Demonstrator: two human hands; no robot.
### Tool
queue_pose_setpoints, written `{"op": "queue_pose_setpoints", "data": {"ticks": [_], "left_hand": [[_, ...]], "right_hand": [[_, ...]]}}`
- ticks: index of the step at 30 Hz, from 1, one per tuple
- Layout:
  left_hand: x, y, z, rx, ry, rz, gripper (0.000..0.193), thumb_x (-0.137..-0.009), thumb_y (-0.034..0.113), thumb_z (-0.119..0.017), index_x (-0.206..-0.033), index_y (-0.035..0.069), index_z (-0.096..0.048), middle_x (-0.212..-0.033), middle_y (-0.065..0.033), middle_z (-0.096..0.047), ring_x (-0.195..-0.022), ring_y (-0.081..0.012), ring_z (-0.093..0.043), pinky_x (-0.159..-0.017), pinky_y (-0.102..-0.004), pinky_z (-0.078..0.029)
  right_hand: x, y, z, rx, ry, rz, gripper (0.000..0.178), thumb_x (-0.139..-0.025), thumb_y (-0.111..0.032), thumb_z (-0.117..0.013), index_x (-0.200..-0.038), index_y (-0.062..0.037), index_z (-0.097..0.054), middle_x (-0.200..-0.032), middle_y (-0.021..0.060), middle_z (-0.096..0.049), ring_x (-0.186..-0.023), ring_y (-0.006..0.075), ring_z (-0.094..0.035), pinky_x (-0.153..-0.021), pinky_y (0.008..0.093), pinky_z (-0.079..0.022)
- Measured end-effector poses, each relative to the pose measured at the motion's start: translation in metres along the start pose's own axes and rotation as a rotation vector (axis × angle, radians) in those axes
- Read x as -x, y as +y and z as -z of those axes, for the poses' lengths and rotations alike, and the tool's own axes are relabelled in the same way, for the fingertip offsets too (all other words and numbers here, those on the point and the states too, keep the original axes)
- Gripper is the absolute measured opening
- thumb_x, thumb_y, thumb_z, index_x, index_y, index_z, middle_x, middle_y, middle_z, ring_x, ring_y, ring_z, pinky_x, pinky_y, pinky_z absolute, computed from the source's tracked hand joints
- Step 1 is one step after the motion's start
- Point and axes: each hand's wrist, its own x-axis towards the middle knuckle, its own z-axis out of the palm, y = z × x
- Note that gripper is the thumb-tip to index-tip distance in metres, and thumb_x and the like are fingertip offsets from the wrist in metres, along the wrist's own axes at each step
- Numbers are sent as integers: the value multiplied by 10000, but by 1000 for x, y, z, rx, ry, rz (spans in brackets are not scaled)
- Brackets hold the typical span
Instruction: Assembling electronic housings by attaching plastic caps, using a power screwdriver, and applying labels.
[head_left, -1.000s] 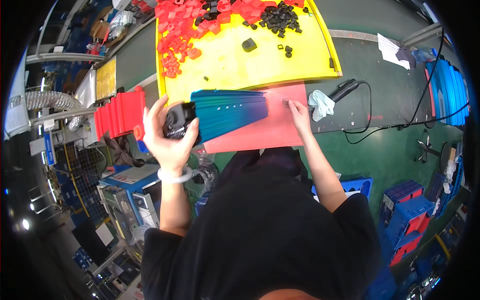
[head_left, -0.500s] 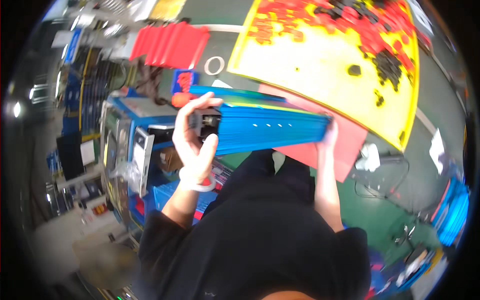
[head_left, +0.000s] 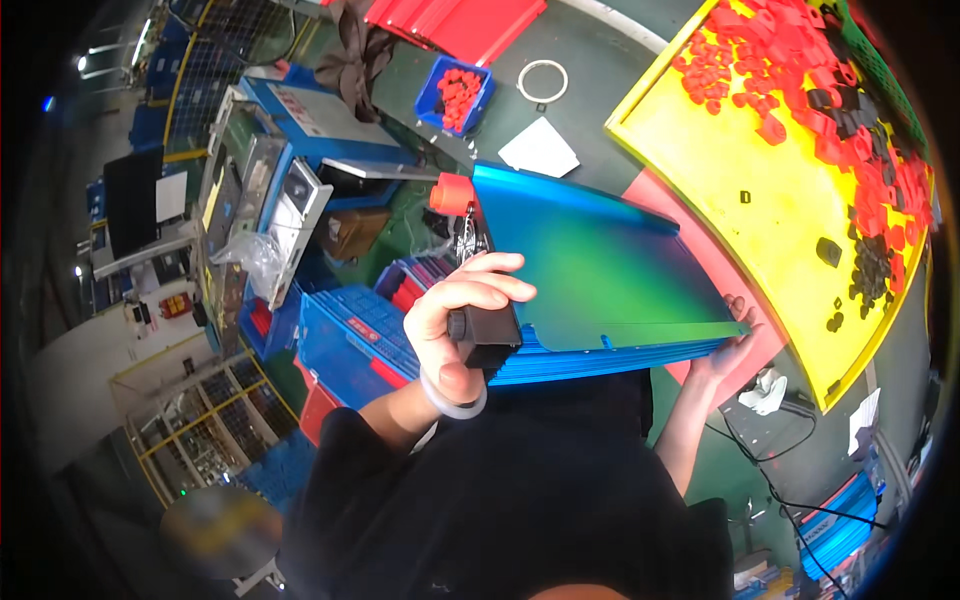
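Observation:
Between my hands is a stack of glossy blue metal panels (head_left: 600, 270), its broad top face tilted towards me and shimmering green. My left hand (head_left: 455, 320) is wrapped round the near left end, with its fingers on a black block (head_left: 490, 335) at that corner. A red cylindrical piece (head_left: 452, 195) shows at the far left corner, beside some shiny metal. My right hand (head_left: 735, 340) grips the right end from below, with fingertips over the edge. The underside of the stack is hidden.
A yellow tray (head_left: 690, 120) with red and black plastic parts lies at the far right, over a pink sheet (head_left: 770, 330). A blue bin (head_left: 430, 100) of red parts and a white ring (head_left: 543, 82) lie ahead. Cables (head_left: 770, 455) run along the right.
The stack has tilted so its broad top face shows instead of its ridged side, and it has shifted right and nearer me. My view has swung left; both hands keep their hold.

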Motion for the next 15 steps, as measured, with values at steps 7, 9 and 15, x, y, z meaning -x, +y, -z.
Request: {"op": "queue_pose_setpoints", "data": {"ticks": [7, 9, 15], "left_hand": [[-4, -9, 10, 20, -25, -14, 750, -751, 675, -532, -965, -44, -541, -901, -209, -636, -923, -318, -587, -907, -457, -400], [-4, -9, 9, 26, -15, -11, 753, -747, 677, -535, -962, -44, -542, -899, -211, -636, -922, -317, -587, -906, -457, -401], [-5, -6, 2, 31, 14, -16, 722, -778, 648, -522, -961, -50, -528, -887, -199, -626, -906, -281, -600, -912, -457, -396]], "right_hand": [[-7, -5, -4, 176, -77, 72, 262, -915, -347, -494, -895, -95, -562, -1002, 70, -553, -1056, 258, -486, -947, 432, -380], [-6, -6, -15, 196, -85, 82, 239, -913, -317, -503, -847, -91, -545, -922, 53, -538, -1025, 243, -484, -924, 410, -384], [-10, -9, -27, 143, -160, 60, 202, -887, -236, -521, -751, -101, -458, -741, 17, -328, -860, 193, -400, -810, 348, -351]]}}
